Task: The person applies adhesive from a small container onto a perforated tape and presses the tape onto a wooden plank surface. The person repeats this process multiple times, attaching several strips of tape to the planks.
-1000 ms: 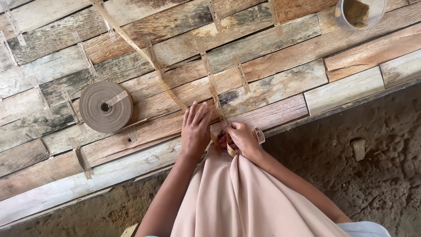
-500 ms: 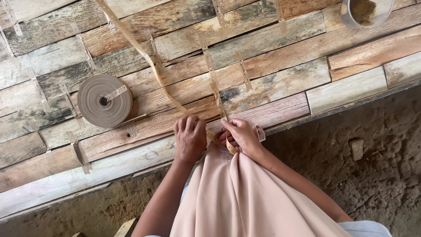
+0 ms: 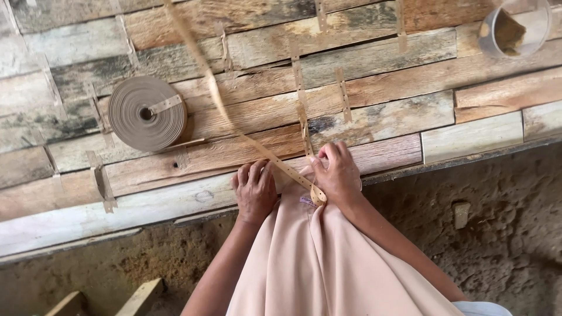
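Sheets of wood veneer (image 3: 374,88) lie edge to edge on a low bench, joined by short strips of brown paper tape. My left hand (image 3: 255,191) presses flat on the veneer at the near edge. My right hand (image 3: 338,175) pinches a long perforated tape strip (image 3: 275,159) that runs from its fingers up and away to the left, blurred at the far end. The strip's end curls at my right thumb. A roll of the same brown tape (image 3: 147,113) lies flat on the veneer, left of my hands.
A clear plastic cup (image 3: 515,26) with something brown inside stands at the top right. Below the bench edge is bare earth with a small stone (image 3: 461,213). Pale wooden pieces (image 3: 117,299) show at the bottom left. A peach cloth covers my lap.
My left hand has slid down from the veneer joint to the near edge. The long strip now stretches tighter from my right hand. The view has shifted slightly.
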